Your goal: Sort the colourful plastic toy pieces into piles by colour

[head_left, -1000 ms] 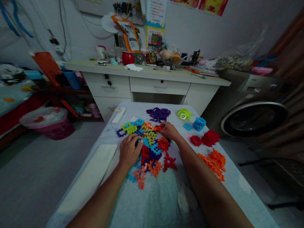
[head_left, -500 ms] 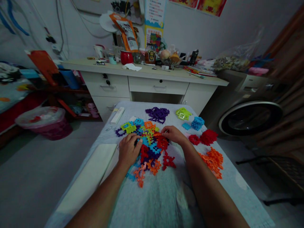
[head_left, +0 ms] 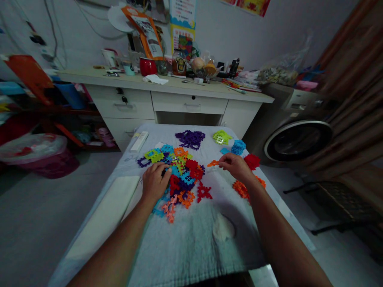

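Note:
My right hand (head_left: 237,168) pinches an orange plastic interlocking piece (head_left: 213,163) and holds it to the right of a mixed pile. The pile of colourful interlocking pieces (head_left: 188,177) lies mid-table in blue, red, purple, green and orange. At its left edge rests my left hand (head_left: 154,181), thumb and fingers apart, with dark pieces under the fingertips. Beneath my right hand and wrist are orange pieces (head_left: 240,189), partly hidden. Sorted heaps lie around: purple pieces (head_left: 190,139), green pieces (head_left: 222,137), blue pieces (head_left: 238,147) and red pieces (head_left: 251,161).
A cloth covers the table (head_left: 179,251). A white box (head_left: 139,141) and a long pale panel (head_left: 104,215) lie along its left side. Behind stands a white desk (head_left: 125,99) with jars and cups; a washing machine (head_left: 287,127) is at the right, a lined bin (head_left: 38,157) at the left.
My right hand has moved right, away from the pile, carrying an orange piece. My left hand stays at the pile's left edge. The whole view has shifted slightly.

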### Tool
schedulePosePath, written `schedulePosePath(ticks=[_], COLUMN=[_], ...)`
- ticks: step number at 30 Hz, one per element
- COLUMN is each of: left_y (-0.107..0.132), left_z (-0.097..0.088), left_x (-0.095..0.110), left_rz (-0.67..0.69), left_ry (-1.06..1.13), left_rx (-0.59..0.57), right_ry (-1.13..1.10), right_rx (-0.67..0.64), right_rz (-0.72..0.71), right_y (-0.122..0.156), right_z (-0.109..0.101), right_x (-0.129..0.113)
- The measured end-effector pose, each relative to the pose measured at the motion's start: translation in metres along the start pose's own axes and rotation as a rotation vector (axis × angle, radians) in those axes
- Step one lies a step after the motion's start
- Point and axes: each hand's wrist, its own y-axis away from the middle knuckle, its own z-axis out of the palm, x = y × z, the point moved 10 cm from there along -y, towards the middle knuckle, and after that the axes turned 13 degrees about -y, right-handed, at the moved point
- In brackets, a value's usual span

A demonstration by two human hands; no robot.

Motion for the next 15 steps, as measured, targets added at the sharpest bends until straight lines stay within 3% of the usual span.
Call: schedulePosePath(ticks=[4,8,11,15], left_y=[0.000,0.000,-0.001,-0.001], left_z=[0.002,0.003,0.003,0.004], left_x=[0.000,-0.001,-0.001,-0.002], left_rz=[0.013,0.033,0.048,0.033], left_ry=[-0.007,0.005,0.007,-0.013], left_rx=[0.002,0.011,0.018,0.013], right_ry=[0.086,0.223,0.294,0.347], right_rx=[0.136,0.292,0.406,0.483], right_rz=[0.021,0.035,-0.006,-0.052], right_y=[0.042,0.086,0.114,0.135], right_z=[-0.054,-0.094,-0.109,-0.112], right_x=[0.019,0.038,0.047,0.057])
